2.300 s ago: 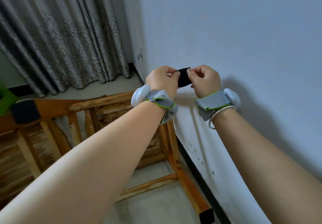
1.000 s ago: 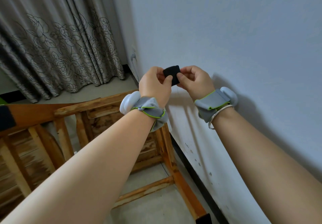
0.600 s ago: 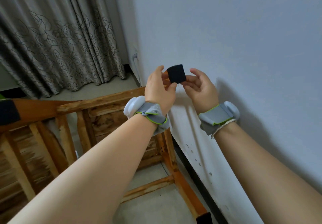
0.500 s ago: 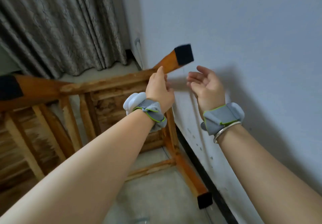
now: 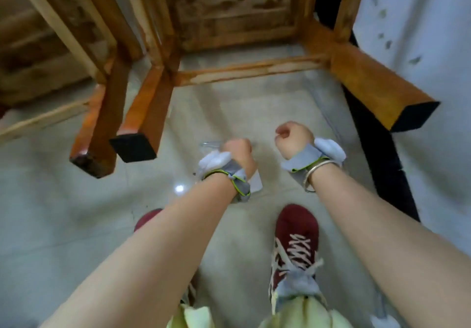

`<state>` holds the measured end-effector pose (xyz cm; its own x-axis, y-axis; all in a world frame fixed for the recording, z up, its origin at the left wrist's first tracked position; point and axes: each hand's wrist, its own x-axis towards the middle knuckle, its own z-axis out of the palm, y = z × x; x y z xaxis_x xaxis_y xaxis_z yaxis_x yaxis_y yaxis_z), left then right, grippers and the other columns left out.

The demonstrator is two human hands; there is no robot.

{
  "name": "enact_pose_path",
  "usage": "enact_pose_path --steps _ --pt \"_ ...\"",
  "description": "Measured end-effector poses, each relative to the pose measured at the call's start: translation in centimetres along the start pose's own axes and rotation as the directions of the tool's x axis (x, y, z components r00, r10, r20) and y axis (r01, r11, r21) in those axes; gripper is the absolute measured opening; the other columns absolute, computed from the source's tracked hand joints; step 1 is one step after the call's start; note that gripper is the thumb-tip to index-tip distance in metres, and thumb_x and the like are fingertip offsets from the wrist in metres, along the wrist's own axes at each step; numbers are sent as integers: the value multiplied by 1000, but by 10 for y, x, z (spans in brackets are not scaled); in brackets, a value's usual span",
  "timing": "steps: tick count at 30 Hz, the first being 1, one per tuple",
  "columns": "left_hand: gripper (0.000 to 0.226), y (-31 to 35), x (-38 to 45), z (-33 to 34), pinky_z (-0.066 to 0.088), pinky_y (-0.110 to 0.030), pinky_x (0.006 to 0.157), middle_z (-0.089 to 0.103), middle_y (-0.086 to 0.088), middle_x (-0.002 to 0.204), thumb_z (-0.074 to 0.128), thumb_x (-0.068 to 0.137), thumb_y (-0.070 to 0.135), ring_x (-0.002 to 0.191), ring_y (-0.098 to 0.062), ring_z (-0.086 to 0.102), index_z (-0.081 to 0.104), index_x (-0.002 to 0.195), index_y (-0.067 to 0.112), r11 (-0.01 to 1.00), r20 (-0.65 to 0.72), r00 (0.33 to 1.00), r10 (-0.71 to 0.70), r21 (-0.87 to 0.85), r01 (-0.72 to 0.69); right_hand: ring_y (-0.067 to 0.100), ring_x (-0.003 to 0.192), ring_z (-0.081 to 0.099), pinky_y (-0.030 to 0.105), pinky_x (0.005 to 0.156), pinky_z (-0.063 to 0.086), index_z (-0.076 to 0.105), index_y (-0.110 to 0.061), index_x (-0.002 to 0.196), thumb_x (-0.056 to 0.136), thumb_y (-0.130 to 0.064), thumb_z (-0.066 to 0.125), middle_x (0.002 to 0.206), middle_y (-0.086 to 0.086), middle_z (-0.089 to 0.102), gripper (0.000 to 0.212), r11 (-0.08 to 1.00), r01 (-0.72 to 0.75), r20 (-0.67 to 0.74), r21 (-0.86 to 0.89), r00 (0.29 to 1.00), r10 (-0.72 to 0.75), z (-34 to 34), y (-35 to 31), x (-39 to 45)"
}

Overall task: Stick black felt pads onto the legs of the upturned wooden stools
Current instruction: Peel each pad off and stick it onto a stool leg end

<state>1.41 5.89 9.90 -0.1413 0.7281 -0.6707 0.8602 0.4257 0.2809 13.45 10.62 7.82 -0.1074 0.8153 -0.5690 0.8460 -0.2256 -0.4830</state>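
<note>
I look straight down at two upturned wooden stools. The right stool [image 5: 237, 11] has a black felt pad [image 5: 413, 116] on its near right leg and another black felt pad [image 5: 133, 147] on its near left leg. Beside that, the left stool's near leg [image 5: 89, 160] ends in bare dark wood. My left hand [image 5: 237, 152] hangs low over a clear plastic packet [image 5: 207, 145] with a white sheet [image 5: 256, 182] on the floor, its fingers curled out of sight. My right hand [image 5: 293, 136] is a loose fist with nothing visible in it.
A white wall [image 5: 420, 34] with a black skirting strip [image 5: 377, 154] runs along the right, close to the right stool. My two dark red shoes [image 5: 297, 241] stand on the pale tiled floor [image 5: 51, 213] just behind the hands.
Both hands let go of the far leg, now with its black pad stuck on, and dropped low. My view swung from the wall down to the floor.
</note>
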Motion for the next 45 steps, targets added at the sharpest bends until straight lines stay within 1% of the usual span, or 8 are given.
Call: enact_pose_path --steps 9,15,22,27,30,34,40,45 --pt "34 -88 1 73 42 -31 93 46 -17 128 48 85 9 115 -32 49 46 119 5 979 168 971 -171 140 148 37 109 54 37 89 43 45 -2 121 82 -21 60 123 23 54 46 986 -163 137 -32 976 166 102 44 -11" --pt "26 -100 -1 93 41 -37 93 48 -17 127 46 85 6 115 -34 47 55 110 3 981 66 978 -195 24 194 36 109 50 32 84 37 40 -4 121 74 -23 68 125 21 45 58 988 -151 24 35 988 150 130 38 -14" --pt "29 -115 4 97 37 -30 78 47 -19 124 45 83 0 108 -37 51 52 111 -1 994 62 993 -104 25 103 35 98 60 24 66 35 55 -4 109 79 -10 57 106 23 66 31 958 -169 -161 232 965 209 122 52 -12" --pt "32 -119 2 104 40 -37 80 46 -18 121 42 80 2 110 -35 44 48 112 3 991 0 999 -38 126 38 35 120 42 38 98 32 41 -2 119 72 -19 65 128 23 47 56 886 -453 -352 95 817 456 88 82 1" --pt "34 -121 -1 109 29 -35 70 46 -18 120 41 79 5 109 -34 42 46 113 4 978 -104 995 -12 206 33 35 124 38 37 101 29 46 -6 122 75 -16 59 133 19 43 49 985 -167 -369 -51 919 137 88 62 4" --pt "47 -131 3 109 37 -41 82 42 -21 125 39 83 12 110 -35 42 32 129 9 963 -191 981 -33 255 82 32 135 29 41 112 20 36 -9 134 81 -19 56 145 16 34 57 929 291 -70 -231 947 -314 105 14 20" --pt "53 -132 5 104 41 -43 85 47 -25 119 47 80 2 106 -40 48 33 131 4 987 -176 971 -160 -10 161 35 112 49 43 101 30 48 -11 118 82 -11 48 118 17 54 36 749 371 178 -548 927 -329 104 -7 32" --pt "30 -140 13 105 40 -36 84 54 -25 115 45 84 6 105 -40 53 50 114 2 944 -167 961 -218 -286 165 36 95 57 33 74 43 59 -5 89 84 -13 48 101 21 63 14 843 353 305 -407 922 -239 98 3 15"
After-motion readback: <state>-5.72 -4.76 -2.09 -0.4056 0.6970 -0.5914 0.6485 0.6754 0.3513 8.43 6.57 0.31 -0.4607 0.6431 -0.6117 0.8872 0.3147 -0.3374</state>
